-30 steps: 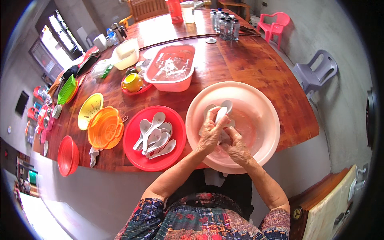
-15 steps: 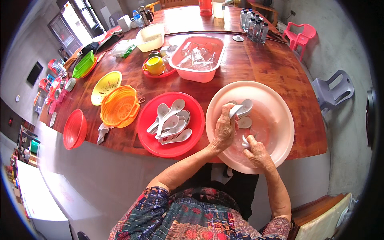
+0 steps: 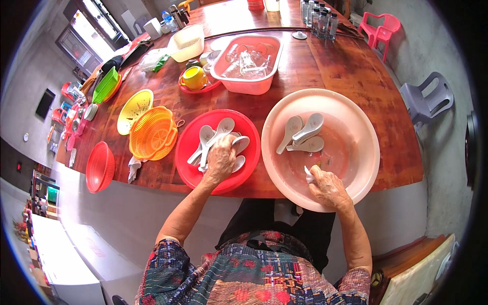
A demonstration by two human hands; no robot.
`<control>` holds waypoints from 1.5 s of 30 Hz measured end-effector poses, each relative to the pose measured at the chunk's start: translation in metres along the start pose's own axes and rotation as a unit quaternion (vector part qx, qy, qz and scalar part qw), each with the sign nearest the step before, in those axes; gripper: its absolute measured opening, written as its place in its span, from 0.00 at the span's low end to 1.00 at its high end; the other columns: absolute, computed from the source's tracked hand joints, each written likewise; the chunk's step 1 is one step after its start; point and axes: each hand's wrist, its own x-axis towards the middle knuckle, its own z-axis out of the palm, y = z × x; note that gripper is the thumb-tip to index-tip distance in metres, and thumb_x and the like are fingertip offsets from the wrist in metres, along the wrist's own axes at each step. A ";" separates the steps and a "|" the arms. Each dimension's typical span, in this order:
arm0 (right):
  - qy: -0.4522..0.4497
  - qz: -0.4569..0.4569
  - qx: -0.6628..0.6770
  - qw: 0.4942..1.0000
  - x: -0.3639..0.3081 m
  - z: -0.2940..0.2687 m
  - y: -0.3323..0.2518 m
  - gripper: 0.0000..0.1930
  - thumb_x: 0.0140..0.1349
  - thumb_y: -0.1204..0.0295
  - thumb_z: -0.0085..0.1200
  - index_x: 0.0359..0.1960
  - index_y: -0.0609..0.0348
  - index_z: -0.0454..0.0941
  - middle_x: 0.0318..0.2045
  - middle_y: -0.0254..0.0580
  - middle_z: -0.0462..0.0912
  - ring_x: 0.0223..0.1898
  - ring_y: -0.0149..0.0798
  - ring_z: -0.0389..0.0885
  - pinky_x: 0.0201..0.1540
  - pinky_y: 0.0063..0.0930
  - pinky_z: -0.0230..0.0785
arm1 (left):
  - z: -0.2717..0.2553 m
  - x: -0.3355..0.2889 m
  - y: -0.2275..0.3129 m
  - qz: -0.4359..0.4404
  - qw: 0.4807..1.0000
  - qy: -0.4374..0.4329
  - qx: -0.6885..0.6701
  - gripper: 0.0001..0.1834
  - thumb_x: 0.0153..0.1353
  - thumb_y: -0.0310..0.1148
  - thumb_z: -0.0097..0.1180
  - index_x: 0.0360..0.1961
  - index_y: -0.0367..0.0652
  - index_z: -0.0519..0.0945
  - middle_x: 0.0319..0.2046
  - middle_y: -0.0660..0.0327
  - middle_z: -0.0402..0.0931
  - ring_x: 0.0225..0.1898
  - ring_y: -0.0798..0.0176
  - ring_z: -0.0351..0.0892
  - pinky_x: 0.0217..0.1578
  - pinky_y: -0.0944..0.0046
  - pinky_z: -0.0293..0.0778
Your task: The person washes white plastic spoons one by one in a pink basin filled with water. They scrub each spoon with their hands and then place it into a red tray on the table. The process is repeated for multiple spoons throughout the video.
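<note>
My left hand [image 3: 221,160] reaches down into the red basin [image 3: 185,175], fingers closed round a white soup spoon [image 3: 241,144] among the pile. Several other white spoons [image 3: 223,126] lie heaped there, partly covered by that hand. To the right, a pale pink basin [image 3: 367,157] holds shallow water and three white spoons [image 3: 308,146] gathered at its far left side. Over this basin's near part, my right hand [image 3: 329,189] is closed on a small white cloth [image 3: 309,175], most of which its fingers hide.
A pink tub [image 3: 249,87] of clear glasses stands beyond the basins, beside a yellow cup [image 3: 194,79] on a red plate. Orange [image 3: 152,140], yellow and red [image 3: 99,168] colanders sit at left. Clear bottles [image 3: 320,23] stand far right; the table's front edge is close to me.
My left hand has moved left from the pale basin to the spoons in the red one, carrying a spoon. My right hand stays over the pale basin with the cloth.
</note>
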 end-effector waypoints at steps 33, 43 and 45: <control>-0.045 -0.140 -0.198 0.969 0.049 0.026 0.058 0.07 0.51 0.72 0.48 0.29 0.57 0.78 0.34 0.44 0.78 0.38 0.45 0.76 0.38 0.39 0.70 | 0.085 -0.001 0.122 0.275 0.945 -0.173 0.023 0.15 0.51 0.27 0.47 0.43 0.36 0.68 0.34 0.49 0.72 0.40 0.51 0.71 0.43 0.53 0.63; 0.050 -0.166 0.118 0.978 0.023 -0.035 0.041 0.08 0.44 0.81 0.49 0.29 0.61 0.70 0.27 0.50 0.74 0.39 0.51 0.72 0.40 0.40 0.67 | 0.073 0.009 0.125 0.140 0.912 -0.383 -0.035 0.14 0.60 0.41 0.46 0.33 0.38 0.70 0.30 0.43 0.75 0.35 0.43 0.75 0.35 0.50 0.68; 0.085 -0.048 0.208 0.973 0.029 -0.047 0.050 0.07 0.46 0.80 0.48 0.30 0.63 0.71 0.28 0.51 0.74 0.39 0.51 0.73 0.39 0.39 0.68 | 0.082 0.010 0.117 0.083 0.916 -0.358 -0.159 0.16 0.63 0.41 0.43 0.42 0.38 0.71 0.31 0.53 0.76 0.32 0.56 0.77 0.32 0.59 0.70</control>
